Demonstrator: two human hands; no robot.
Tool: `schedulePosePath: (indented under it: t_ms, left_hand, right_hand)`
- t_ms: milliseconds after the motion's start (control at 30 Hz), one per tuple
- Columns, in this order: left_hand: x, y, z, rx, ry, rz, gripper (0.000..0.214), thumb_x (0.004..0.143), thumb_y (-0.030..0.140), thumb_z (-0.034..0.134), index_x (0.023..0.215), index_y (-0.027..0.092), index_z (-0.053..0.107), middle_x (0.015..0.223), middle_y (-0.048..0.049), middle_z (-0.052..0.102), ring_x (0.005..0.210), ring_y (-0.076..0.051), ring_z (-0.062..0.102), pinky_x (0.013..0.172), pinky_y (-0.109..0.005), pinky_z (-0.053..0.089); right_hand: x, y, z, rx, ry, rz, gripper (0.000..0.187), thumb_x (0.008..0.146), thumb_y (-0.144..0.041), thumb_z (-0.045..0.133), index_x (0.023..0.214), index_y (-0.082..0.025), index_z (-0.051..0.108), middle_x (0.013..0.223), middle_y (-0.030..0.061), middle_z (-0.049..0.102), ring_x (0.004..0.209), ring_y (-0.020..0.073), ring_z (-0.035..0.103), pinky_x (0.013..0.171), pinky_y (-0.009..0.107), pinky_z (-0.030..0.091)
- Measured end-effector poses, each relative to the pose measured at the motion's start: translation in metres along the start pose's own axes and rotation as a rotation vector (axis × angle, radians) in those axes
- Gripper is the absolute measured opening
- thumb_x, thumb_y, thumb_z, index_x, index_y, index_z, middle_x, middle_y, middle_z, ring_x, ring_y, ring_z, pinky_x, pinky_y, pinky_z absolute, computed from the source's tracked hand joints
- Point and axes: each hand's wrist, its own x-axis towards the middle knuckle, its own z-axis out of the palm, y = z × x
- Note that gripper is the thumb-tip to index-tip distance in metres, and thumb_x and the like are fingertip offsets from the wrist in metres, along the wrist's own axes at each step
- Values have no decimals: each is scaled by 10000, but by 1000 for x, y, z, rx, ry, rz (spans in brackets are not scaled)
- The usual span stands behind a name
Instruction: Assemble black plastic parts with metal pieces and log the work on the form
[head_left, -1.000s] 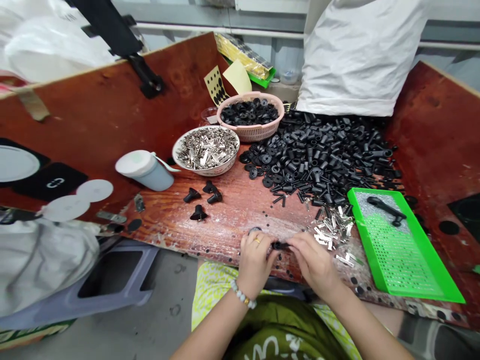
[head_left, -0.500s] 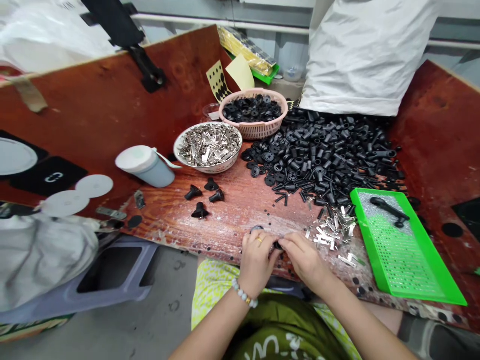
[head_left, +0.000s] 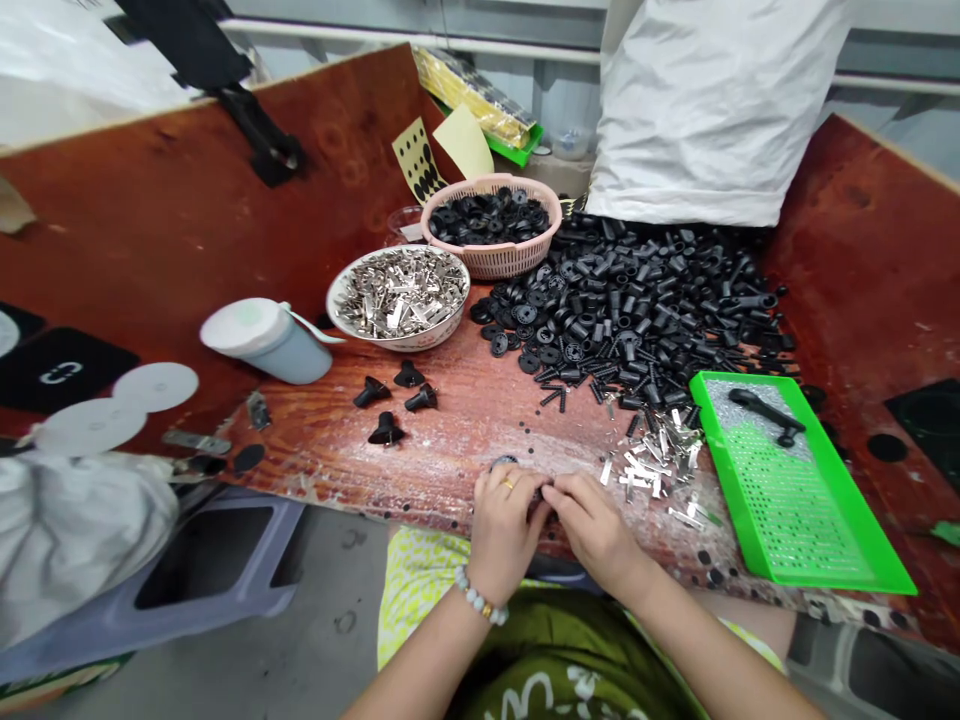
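Note:
My left hand [head_left: 504,520] is closed around a black plastic part [head_left: 503,461], whose round rim shows beyond the fingers; the rest is hidden. Against its near end, my right hand [head_left: 600,530] is pinched with the fingertips touching the left hand's. Whether something small sits in that pinch is hidden. Both hands rest low over the front edge of the wooden table. To their left stand several black flared parts [head_left: 386,430] with small metal bits on them. Right of the hands lie loose silver metal clips [head_left: 656,460].
A large heap of black plastic pieces [head_left: 622,300] covers the back right. A green tray [head_left: 832,510] holds a black tool-like piece [head_left: 766,415]. A bowl [head_left: 420,338] of metal clips, a pink basket [head_left: 501,262] of black discs and a lidded cup [head_left: 289,350] stand behind.
The view has shifted slightly, so the table appears moved left. Both hands keep hold in the same place, with the right fingertips closer over the part's end.

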Motion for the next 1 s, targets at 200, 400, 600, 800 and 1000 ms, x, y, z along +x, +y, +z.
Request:
schedulePosePath:
  t_ms: [200,400,600,800,1000]
  left_hand:
    - [0,-1,0,36,-17,-7,144,802,168,556,943,195,546,928,-51,629,948,-247,497,796,-403,369]
    - [1,-1,0,40,-16,-1,135,803,185,559,936,202,544,915,-54,625,934,-246,505,789,-406,373]
    - [1,-1,1,33,-1,4,152,796,167,566,942,205,548,914,-44,637,945,-244,505,808,-408,376]
    - [1,-3,2,5,23,0,134,806,167,560,934,205,558,904,-36,648,939,-234,510,808,-401,377]
    - [2,-3,1,-6,17,-9,142,812,157,546,945,203,565,916,-39,649,949,-234,504,806,-397,374]
  right_hand:
    - [6,5,-1,232,30,172,235,889,-141,415,1036,-191,591,887,71,555,843,152,552,728,291,494]
    - [9,9,-2,288,14,240,178,873,-148,444,966,-198,587,890,53,567,863,155,561,749,286,488]
    - [13,8,-11,54,-147,8,220,897,-145,395,1049,-166,552,921,93,566,855,188,517,752,342,460]
    - [7,11,-10,70,-108,-76,247,883,-104,424,1091,-148,550,935,98,591,855,174,534,733,330,480]
    - [0,12,-9,19,-142,-111,393,879,-81,407,1265,-146,446,1059,129,582,1009,209,524,839,388,492]
